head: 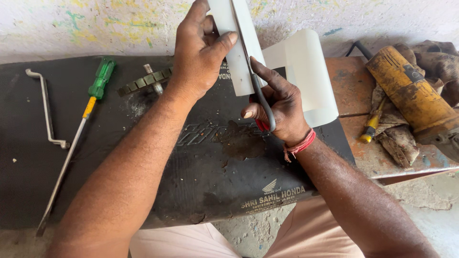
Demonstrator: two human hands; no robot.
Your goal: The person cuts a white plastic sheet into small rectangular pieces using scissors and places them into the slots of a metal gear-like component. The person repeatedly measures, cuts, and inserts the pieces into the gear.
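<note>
Above the black mat (201,162), at 12 o'clock, you hold a white sheet (241,57). Your left hand (198,52) pinches its upper edge, thumb pressed on top, grip closed on the sheet. Your right hand (279,107) has its grip through the handles of the scissors (260,93), blade lying along the sheet. Green-handled screwdriver (98,86) and bent metal rod (45,107) at 9 o'clock. Toothed gear (146,81) just beside your left wrist. Yellow angle grinder (413,93) on the rusty table (346,86) at 3 o'clock.
</note>
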